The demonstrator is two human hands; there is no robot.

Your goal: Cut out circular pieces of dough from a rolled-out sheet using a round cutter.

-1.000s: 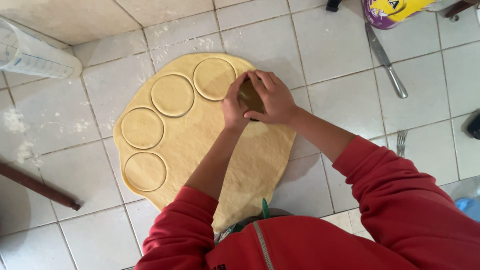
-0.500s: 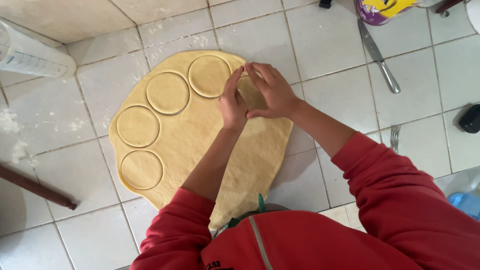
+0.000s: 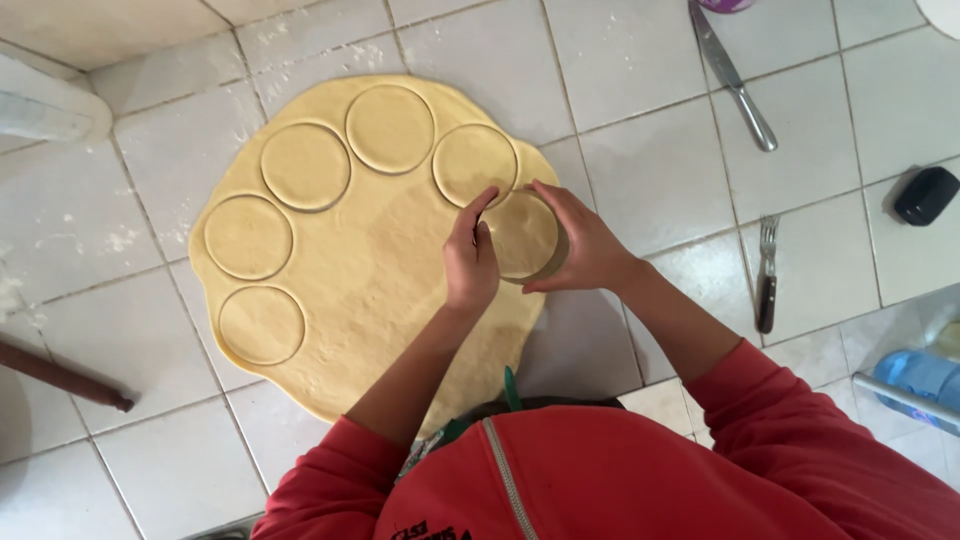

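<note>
A: Left hand (image 3: 470, 262) and right hand (image 3: 583, 243) both clasped on round clear cutter (image 3: 528, 238), pressed at right edge of flat yellow dough sheet (image 3: 385, 270).

B: Risky: so near the rim, possibly an incomplete disc; overlap with neighbouring cut circle (image 3: 474, 163) too.

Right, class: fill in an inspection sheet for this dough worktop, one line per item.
Surface: white tiled counter, dusted with flour.
Job's things: rolled dough sheet with five cut circles; round cutter pressed at its right edge.
Clutter: knife, fork, black object, rolling pin.
Hands: left hand and right hand both on the cutter.
Cables: nothing seen.
Surroundings: blue bottle, clear container.
</note>
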